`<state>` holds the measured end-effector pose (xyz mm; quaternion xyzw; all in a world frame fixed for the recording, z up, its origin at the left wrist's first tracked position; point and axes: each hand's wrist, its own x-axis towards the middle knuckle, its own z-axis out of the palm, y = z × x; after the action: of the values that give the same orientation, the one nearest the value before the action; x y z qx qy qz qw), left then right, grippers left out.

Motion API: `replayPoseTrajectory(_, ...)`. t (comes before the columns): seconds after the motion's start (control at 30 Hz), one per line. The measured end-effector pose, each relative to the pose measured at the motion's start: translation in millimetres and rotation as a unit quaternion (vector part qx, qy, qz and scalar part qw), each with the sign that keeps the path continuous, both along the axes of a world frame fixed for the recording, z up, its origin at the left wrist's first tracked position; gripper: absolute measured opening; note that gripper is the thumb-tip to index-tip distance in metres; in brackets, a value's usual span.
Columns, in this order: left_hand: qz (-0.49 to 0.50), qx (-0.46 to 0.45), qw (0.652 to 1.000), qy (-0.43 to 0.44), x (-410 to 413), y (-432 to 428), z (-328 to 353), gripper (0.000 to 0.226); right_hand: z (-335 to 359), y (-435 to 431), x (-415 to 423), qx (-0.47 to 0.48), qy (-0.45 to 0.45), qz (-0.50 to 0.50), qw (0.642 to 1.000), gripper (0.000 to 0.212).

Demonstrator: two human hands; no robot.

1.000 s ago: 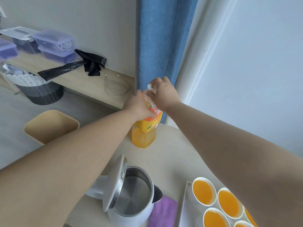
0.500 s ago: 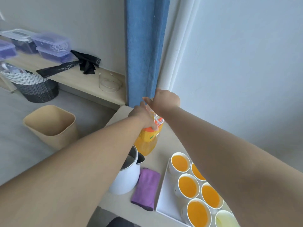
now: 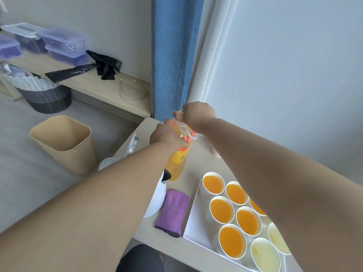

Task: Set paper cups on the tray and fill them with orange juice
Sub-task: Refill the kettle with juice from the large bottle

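An orange juice bottle [image 3: 177, 160] stands upright at the far side of the table. My left hand [image 3: 167, 135] grips its upper body. My right hand [image 3: 197, 115] is curled over the bottle's top, hiding the cap. Nearer me, a white tray [image 3: 193, 218] carries several paper cups. Several of them, such as the far cup [image 3: 213, 184], hold orange juice. Two cups at the near right, one being the pale cup [image 3: 265, 255], show a pale yellowish inside. My right forearm covers part of the tray.
A white kettle [image 3: 157, 195] with its lid up stands left of the tray, a folded purple cloth [image 3: 173, 211] beside it. A beige bin [image 3: 64, 143] and a woven basket [image 3: 42, 91] sit on the floor at left. A blue curtain [image 3: 172, 55] hangs behind the table.
The view has pulled back and tilted down, so more of the tray and cups shows. Both hands stay on the bottle, the right one still over its top.
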<state>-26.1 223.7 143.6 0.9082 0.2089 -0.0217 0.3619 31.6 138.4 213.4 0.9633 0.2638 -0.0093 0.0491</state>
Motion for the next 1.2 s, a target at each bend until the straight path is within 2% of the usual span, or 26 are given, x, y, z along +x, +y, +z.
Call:
replayPoseTrajectory(0.1,-0.008,0.007,1.0,0.004,-0.4,1.1,-0.8,0.087,-0.3,-8.7,5.7,-0.015,0.004,0.078,0.997,0.035)
replayPoseTrajectory(0.23,-0.013,0.015,1.0,0.003,-1.7,0.7,-1.7,0.088,6.1,-16.6,10.4,-0.052,0.01,0.138,0.989,0.047)
replayPoseTrajectory(0.33,-0.008,0.004,1.0,0.0,-2.4,1.9,-2.1,0.09,13.3,-15.9,5.7,-0.073,0.017,0.152,0.986,0.046)
replayPoseTrajectory(0.47,-0.003,0.013,1.0,0.001,-4.9,0.0,-4.7,0.095,15.2,-16.5,-0.2,-0.057,0.035,0.157,0.985,0.041)
replayPoseTrajectory(0.53,0.001,0.017,1.0,0.0,-5.6,-1.5,-4.1,0.097,16.1,-15.9,-3.0,-0.066,-0.006,0.161,0.985,0.041)
replayPoseTrajectory(0.63,0.01,0.017,1.0,-0.001,-5.6,-6.3,-4.4,0.095,14.2,-8.3,-8.5,-0.051,-0.099,0.084,0.99,0.053)
replayPoseTrajectory(0.7,0.015,0.017,1.0,-0.004,-6.1,-9.7,-4.2,0.093,16.2,-0.3,-12.2,-0.078,-0.108,0.0,0.991,0.061)
replayPoseTrajectory(0.8,0.018,0.023,1.0,-0.004,-7.1,-8.3,-3.1,0.091,14.9,8.9,-11.6,-0.124,-0.06,-0.041,0.99,0.047)
replayPoseTrajectory(0.9,0.015,0.021,1.0,0.0,-7.4,-7.5,-4.2,0.093,13.2,9.6,-10.7,-0.115,-0.014,-0.017,0.993,0.011)
replayPoseTrajectory(0.97,0.013,0.018,1.0,-0.003,-7.1,-7.4,-5.2,0.097,16.0,3.7,-9.4,-0.09,0.024,0.009,0.996,0.015)
replayPoseTrajectory(1.03,0.007,0.017,1.0,-0.003,-7.2,-7.2,-4.8,0.099,22.5,-3.1,-8.9,-0.049,0.078,0.027,0.995,0.029)
replayPoseTrajectory(1.2,-0.002,0.021,1.0,0.007,-8.4,-8.2,-1.6,0.1,26.5,-12.1,-4.5,-0.066,0.107,0.08,0.989,0.036)
